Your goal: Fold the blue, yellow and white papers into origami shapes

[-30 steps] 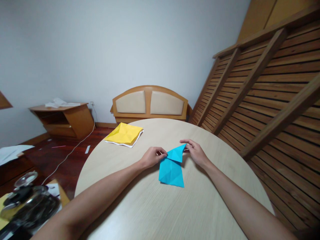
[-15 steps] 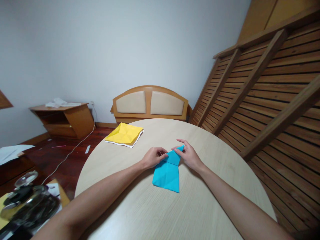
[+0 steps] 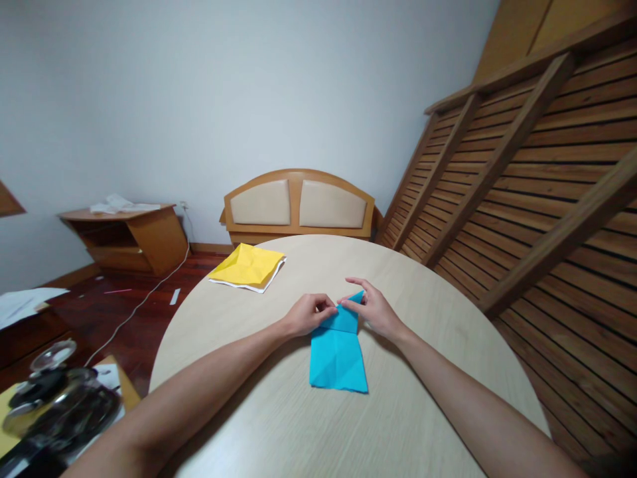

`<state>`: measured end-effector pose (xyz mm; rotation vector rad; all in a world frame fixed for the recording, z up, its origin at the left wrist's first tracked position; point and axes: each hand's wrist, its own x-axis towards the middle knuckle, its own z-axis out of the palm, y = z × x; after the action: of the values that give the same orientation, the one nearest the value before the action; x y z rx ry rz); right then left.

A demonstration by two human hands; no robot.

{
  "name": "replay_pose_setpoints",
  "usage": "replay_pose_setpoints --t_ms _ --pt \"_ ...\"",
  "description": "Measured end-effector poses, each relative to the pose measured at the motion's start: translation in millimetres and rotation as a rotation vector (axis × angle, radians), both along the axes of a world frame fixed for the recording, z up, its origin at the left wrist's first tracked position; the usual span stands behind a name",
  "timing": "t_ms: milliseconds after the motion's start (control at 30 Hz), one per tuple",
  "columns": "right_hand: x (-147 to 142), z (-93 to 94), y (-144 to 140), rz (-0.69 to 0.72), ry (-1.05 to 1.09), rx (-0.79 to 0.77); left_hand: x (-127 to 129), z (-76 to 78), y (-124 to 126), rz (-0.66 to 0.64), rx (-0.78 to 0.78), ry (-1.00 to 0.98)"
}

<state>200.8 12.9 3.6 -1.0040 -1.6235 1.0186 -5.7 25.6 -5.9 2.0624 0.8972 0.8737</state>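
A creased sheet of blue paper (image 3: 338,360) is held over the round table, its upper part narrowed by folds and its lower part hanging wide toward me. My left hand (image 3: 311,313) pinches its upper left edge between thumb and fingers. At the upper right, my right hand (image 3: 375,309) grips the pointed corner, thumb on top, with the index finger stretched out above it. Both thumbs are close together near the paper's top edge. The fingertips behind the sheet are hidden.
Yellow paper (image 3: 247,264) on white sheets lies at the table's (image 3: 423,292) far left. A wooden headboard (image 3: 294,202) stands behind, and a slatted wooden frame (image 3: 522,192) leans at the right. Low at the left are a glass pot (image 3: 74,405) and a desk (image 3: 159,239).
The blue paper's lower part has swung slightly to the right and toward me. My right thumb has shifted a little left, closer to the left one.
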Motion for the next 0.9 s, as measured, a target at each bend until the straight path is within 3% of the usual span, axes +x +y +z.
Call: replay_pose_setpoints --t_ms 300,400,533,633,733,900 --pt "19 1.8 13 -0.026 0.096 -0.089 0 -2.8 2 0.06 -0.008 0.061" --pt "23 0.7 16 -0.14 0.029 0.034 -1 -5.1 4 0.145 0.007 0.097" --pt "20 4.9 7 -0.234 -0.236 0.305 -4 -4.9 8 0.376 -0.001 0.177" --pt "9 10.1 -7 -0.044 -0.408 0.371 -7 -2.0 8 0.497 0.004 0.244" --pt "-1 11.3 -19 0.205 -0.562 0.365 -10 0.8 5 0.526 0.056 0.33" --pt "-6 6.2 -26 0.311 -0.753 0.332 -14 2.7 2 0.477 0.191 0.512"
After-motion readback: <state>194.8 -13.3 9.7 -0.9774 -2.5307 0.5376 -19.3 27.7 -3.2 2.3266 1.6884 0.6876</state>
